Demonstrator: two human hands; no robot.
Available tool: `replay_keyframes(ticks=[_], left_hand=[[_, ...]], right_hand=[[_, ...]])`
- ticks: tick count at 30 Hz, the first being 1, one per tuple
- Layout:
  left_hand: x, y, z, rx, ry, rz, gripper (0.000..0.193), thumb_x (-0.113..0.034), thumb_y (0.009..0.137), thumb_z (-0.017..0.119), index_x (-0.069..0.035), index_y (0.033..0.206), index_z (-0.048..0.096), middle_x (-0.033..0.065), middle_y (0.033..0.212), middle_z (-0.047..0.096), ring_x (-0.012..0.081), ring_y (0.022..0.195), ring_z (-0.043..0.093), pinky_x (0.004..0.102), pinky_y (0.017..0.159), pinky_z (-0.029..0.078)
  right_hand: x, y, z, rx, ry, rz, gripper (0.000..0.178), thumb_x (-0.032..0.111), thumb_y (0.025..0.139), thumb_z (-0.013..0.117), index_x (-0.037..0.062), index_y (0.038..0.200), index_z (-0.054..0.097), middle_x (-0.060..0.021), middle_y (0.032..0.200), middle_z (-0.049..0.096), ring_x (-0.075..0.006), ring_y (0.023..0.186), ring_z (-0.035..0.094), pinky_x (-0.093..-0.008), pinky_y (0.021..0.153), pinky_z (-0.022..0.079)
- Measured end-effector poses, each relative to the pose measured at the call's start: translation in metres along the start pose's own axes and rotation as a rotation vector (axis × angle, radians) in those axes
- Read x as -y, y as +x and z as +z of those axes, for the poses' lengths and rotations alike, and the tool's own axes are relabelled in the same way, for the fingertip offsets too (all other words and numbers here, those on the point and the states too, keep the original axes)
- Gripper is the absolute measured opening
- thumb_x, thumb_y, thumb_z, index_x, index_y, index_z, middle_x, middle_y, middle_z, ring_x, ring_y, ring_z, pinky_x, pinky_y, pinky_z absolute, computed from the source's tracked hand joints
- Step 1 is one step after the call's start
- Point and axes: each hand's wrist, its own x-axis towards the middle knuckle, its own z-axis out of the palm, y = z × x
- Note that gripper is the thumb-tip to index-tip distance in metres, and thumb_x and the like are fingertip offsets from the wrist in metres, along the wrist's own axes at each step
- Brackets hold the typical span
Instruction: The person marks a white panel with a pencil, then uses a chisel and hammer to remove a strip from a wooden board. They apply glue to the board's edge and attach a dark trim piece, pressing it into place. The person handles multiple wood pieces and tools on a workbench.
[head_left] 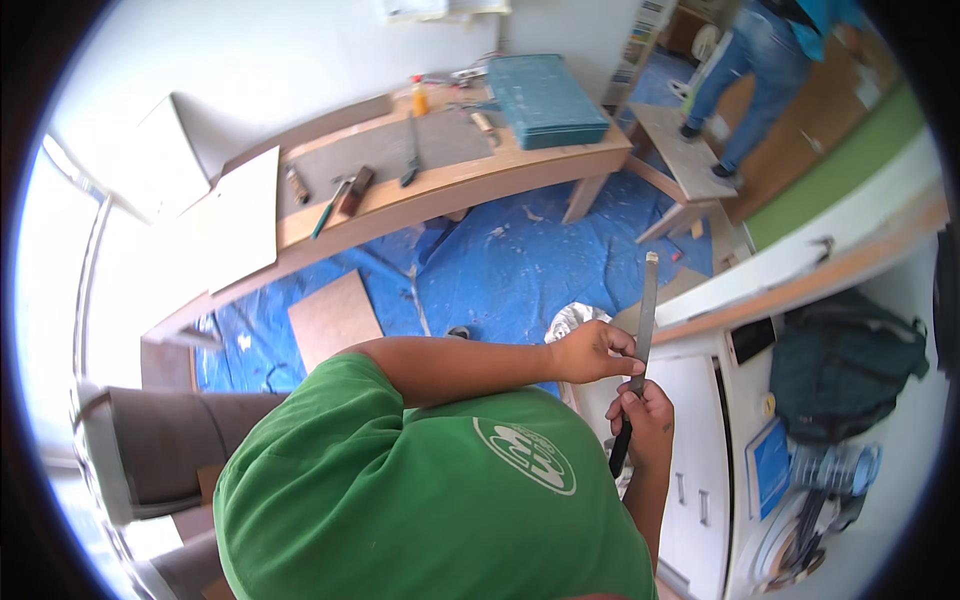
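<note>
The person's right grip (650, 415) is closed around a long flat metal tool (648, 310) near its black handle (619, 452), while the left grip (592, 354) pinches the blade just ahead — thumb and fingers nearly together. The tip juts forward past both. Beyond them, to the left, I see a tabletop (465, 174) carrying a blue-green case (545, 95); rightward, a dark backpack (840, 365).

The tool (646, 325) has a silver-grey blade and a black handle, and the T-shirt (400, 500) is green with a white emblem (525, 455). The floor sheet (510, 260) is bright blue with pale specks, the bench (470, 172) light brown, the case (545, 90) teal, the backpack (845, 365) dark green, the co-worker's jeans (757, 85) faded blue.
</note>
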Motion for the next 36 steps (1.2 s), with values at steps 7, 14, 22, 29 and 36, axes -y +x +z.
replay_keyframes(ticks=[7, 14, 22, 29, 36], left_hand=[[0.032, -0.026, -0.076, -0.750, -0.371, -0.119, 0.027, -0.029, 0.101, 0.074, -0.003, 0.099, 0.079, 0.0039, 0.092, 0.078, 0.0121, 0.081, 0.065, 0.0317, 0.079, 0.053], [0.126, -0.165, -0.215, -1.044, -0.045, -0.276, 0.032, -0.015, 0.101, 0.068, 0.001, 0.128, 0.067, 0.0083, 0.102, 0.079, 0.0187, 0.097, 0.071, 0.0319, 0.088, 0.057], [0.214, -0.359, -0.280, -0.962, 0.016, -0.711, 0.033, -0.015, 0.099, 0.061, -0.004, 0.128, 0.070, 0.0096, 0.093, 0.078, 0.0185, 0.088, 0.074, 0.0353, 0.076, 0.057], [0.200, -0.447, -0.332, -0.910, 0.081, -0.805, 0.037, -0.035, 0.100, 0.068, -0.004, 0.121, 0.073, 0.0122, 0.090, 0.076, 0.0246, 0.085, 0.074, 0.0389, 0.077, 0.058], [0.192, -0.490, -0.372, -1.057, 0.209, -0.930, 0.046, -0.046, 0.097, 0.070, -0.002, 0.109, 0.077, 0.0174, 0.097, 0.078, 0.0314, 0.092, 0.075, 0.0413, 0.083, 0.058]], right_hand=[[-0.006, 0.028, 0.029, 0.190, -0.236, 0.060, 0.014, 0.014, 0.101, 0.060, 0.0011, 0.106, 0.062, -0.0078, 0.076, 0.067, -0.0112, 0.058, 0.055, -0.0258, 0.056, 0.044], [-0.070, 0.063, 0.062, 0.121, -0.344, 0.248, 0.019, 0.022, 0.101, 0.069, 0.0034, 0.097, 0.065, -0.0032, 0.069, 0.062, -0.0105, 0.059, 0.054, -0.0266, 0.056, 0.043], [-0.190, 0.088, 0.142, -0.064, -0.612, 0.007, 0.026, 0.024, 0.099, 0.072, -0.0016, 0.101, 0.071, -0.0036, 0.073, 0.065, -0.0155, 0.068, 0.060, -0.0328, 0.065, 0.049], [-0.172, 0.123, 0.227, 0.133, -0.571, 0.218, 0.028, 0.027, 0.101, 0.071, 0.0023, 0.088, 0.065, -0.0020, 0.061, 0.055, -0.0118, 0.049, 0.048, -0.0299, 0.046, 0.039], [-0.121, 0.209, 0.315, 0.189, -0.496, 0.302, 0.025, 0.024, 0.101, 0.069, 0.0008, 0.093, 0.067, -0.0034, 0.053, 0.051, -0.0149, 0.038, 0.045, -0.0305, 0.037, 0.034]])
